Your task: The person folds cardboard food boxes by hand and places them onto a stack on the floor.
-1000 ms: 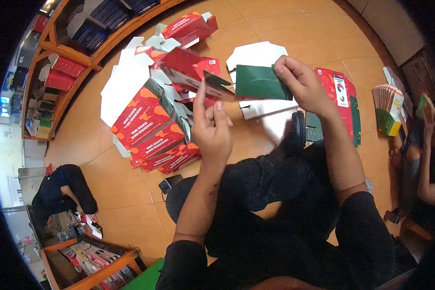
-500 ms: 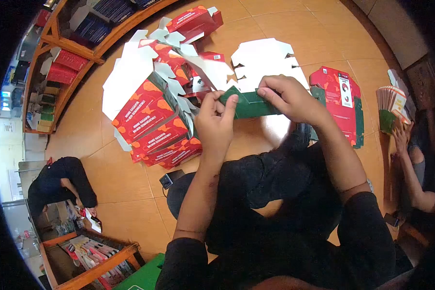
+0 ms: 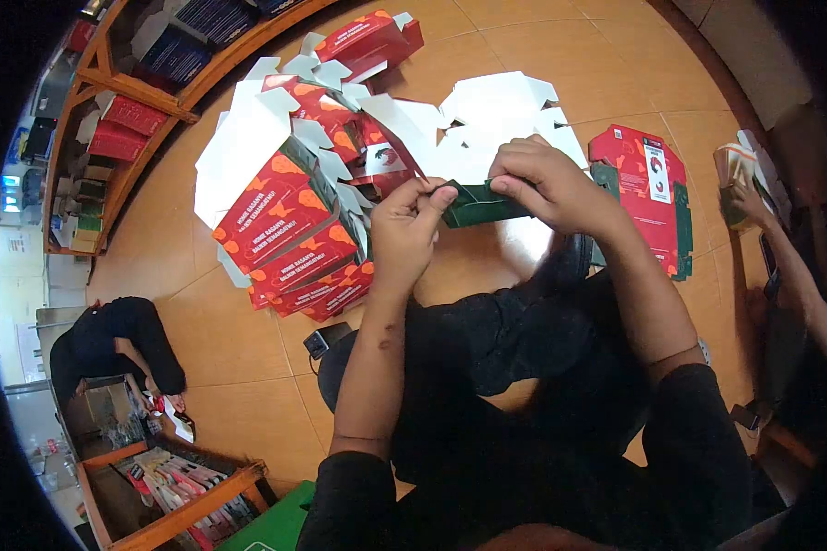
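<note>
A dark green carton side with folded flaps [image 3: 480,209] is stretched between my hands, above my knees. My left hand [image 3: 410,225] pinches its left end between thumb and fingers. Curled over the upper right edge, my right hand [image 3: 547,184] grips it with the thumb on the near face. The carton's far side is hidden. Just left of it lies a heap of partly folded red boxes [image 3: 289,216] with white insides and green sides. Behind my hands are flat white carton blanks [image 3: 501,96], inner face up.
A flat red and green carton [image 3: 629,197] lies on the tiled floor [image 3: 248,349] to the right. Wooden shelves [image 3: 142,83] hold boxes at upper left. One person [image 3: 119,349] bends at left; another person's hand [image 3: 752,204] holds a stack of cartons at right.
My left hand has shifted slightly right and its fingers have closed more on the carton's end. The green flap there has folded down. The person's arm at right has moved.
</note>
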